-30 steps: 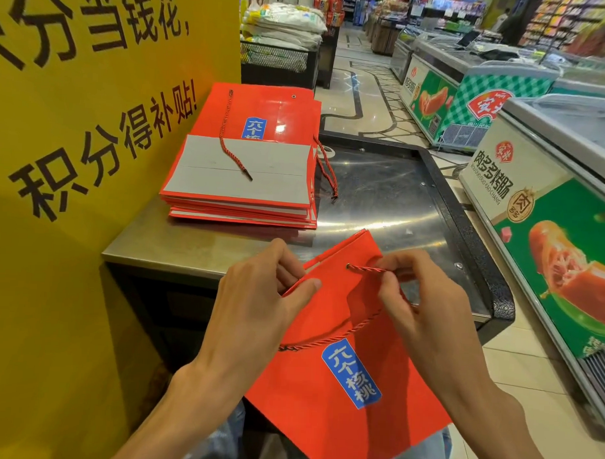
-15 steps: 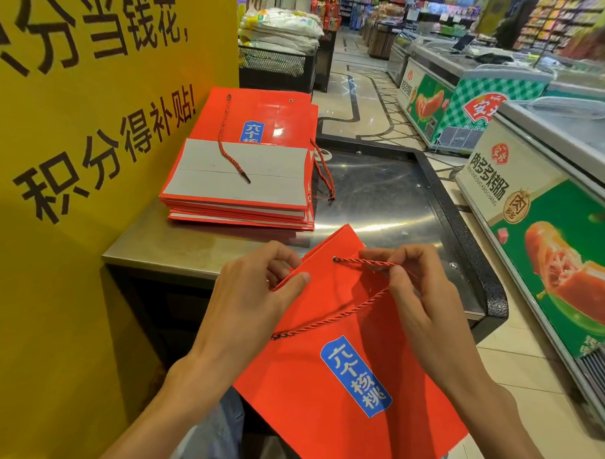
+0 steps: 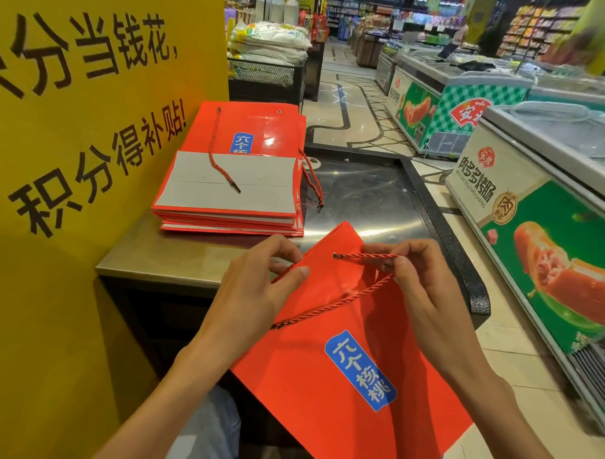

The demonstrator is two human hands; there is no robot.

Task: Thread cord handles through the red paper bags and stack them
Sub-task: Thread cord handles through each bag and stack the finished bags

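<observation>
Red paper bag, flat, blue label, cord threaded.

left hand bare, no sleeve | right hand bare | lap: possibly light-blue jeans

Supermarket: chest freezers, stocked aisle shelves.
</observation>
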